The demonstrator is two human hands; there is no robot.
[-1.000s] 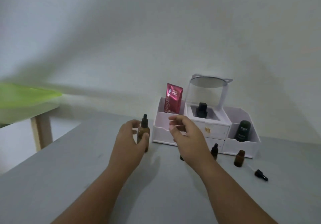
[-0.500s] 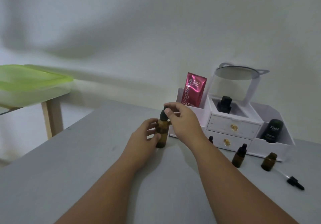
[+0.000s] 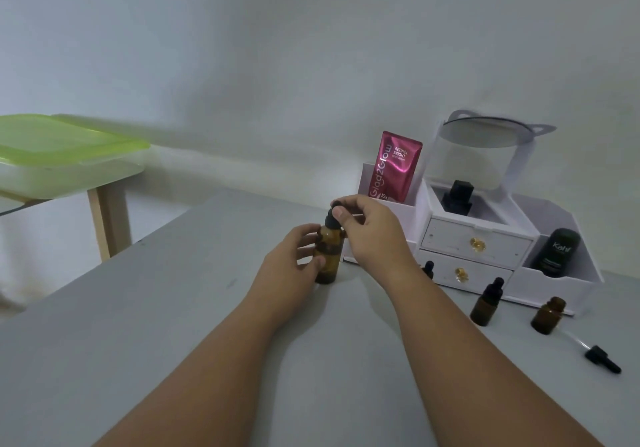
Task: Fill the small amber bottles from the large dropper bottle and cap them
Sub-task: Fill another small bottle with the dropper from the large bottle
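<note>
Holding: left hand (image 3: 291, 259) wraps curled fingers round the large dropper bottle (image 3: 328, 257), upright on the grey table (image 3: 173, 308).
Cap: right hand (image 3: 374, 235) pinches the black dropper cap (image 3: 331, 218) between thumb and fingertips.
Small bottles: capped amber bottle (image 3: 486, 302) and uncapped amber bottle (image 3: 549, 315) stand right, before the white organizer (image 3: 478, 245).
Loose dropper (image 3: 602, 360): lying flat beside the uncapped one.
</note>
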